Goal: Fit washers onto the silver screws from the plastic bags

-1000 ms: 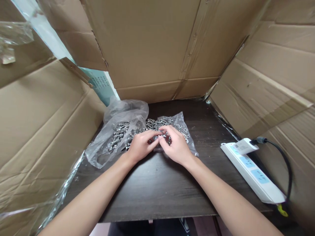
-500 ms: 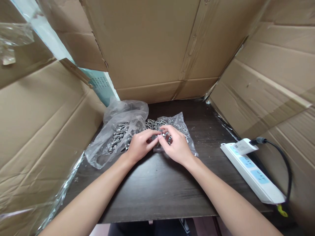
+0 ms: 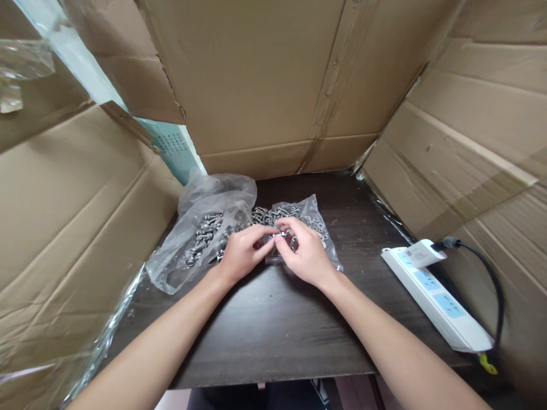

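My left hand (image 3: 247, 249) and my right hand (image 3: 304, 250) meet in a pinch above the table. Between their fingertips is a small silver bolt (image 3: 280, 234), mostly hidden by the fingers; whether a nut or washer sits on it is too small to tell. Behind and left of my left hand lies a clear plastic bag (image 3: 171, 270) with many metal bolts (image 3: 208, 230) in it. Under and behind my right hand, another clear bag (image 3: 311, 206) is spread flat, bearing loose washers and nuts (image 3: 319, 228). More bolts (image 3: 269, 216) are heaped between the two bags.
A white power strip (image 3: 444, 304) with a plugged-in adapter and black cable (image 3: 491, 273) lies at the right of the dark table (image 3: 265, 336). Cardboard walls (image 3: 265, 85) close in the back and both sides. The table's front edge runs close to my body.
Both hands stay in place, fingertips together on the bolt, with only a slight shift of the fingers. The whole view has drifted slightly.
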A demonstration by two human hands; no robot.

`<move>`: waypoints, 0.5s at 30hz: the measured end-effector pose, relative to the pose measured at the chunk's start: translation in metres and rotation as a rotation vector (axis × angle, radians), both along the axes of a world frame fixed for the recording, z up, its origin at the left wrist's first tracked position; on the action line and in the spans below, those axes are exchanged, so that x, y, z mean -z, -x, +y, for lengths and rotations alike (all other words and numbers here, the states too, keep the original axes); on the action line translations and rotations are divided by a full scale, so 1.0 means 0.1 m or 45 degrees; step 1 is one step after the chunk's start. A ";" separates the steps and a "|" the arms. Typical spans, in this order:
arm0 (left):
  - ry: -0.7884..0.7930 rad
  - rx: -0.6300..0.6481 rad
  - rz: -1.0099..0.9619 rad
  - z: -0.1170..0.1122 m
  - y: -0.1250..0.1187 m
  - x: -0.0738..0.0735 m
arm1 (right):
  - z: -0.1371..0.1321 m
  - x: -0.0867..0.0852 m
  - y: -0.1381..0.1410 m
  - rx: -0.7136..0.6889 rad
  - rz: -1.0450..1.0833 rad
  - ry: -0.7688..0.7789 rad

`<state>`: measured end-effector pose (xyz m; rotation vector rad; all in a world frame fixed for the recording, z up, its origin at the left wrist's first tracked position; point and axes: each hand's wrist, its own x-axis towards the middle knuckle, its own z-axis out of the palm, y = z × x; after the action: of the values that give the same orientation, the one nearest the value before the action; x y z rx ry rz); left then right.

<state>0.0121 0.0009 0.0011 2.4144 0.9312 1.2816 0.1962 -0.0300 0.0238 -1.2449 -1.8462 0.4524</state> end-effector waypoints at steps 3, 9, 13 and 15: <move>0.004 0.000 0.004 0.00 0.00 0.00 | 0.00 0.01 0.00 -0.025 0.005 -0.008; 0.035 0.002 0.003 0.00 0.00 -0.01 | 0.00 -0.01 -0.01 -0.020 0.011 -0.027; 0.056 -0.005 0.010 -0.01 0.00 -0.01 | 0.00 -0.01 -0.01 -0.018 0.006 -0.039; 0.064 -0.012 0.013 -0.01 0.00 0.00 | 0.00 -0.01 0.00 -0.023 0.002 -0.039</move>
<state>0.0122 0.0004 0.0015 2.3832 0.9671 1.2353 0.1964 -0.0303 0.0248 -1.2080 -1.8575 0.4327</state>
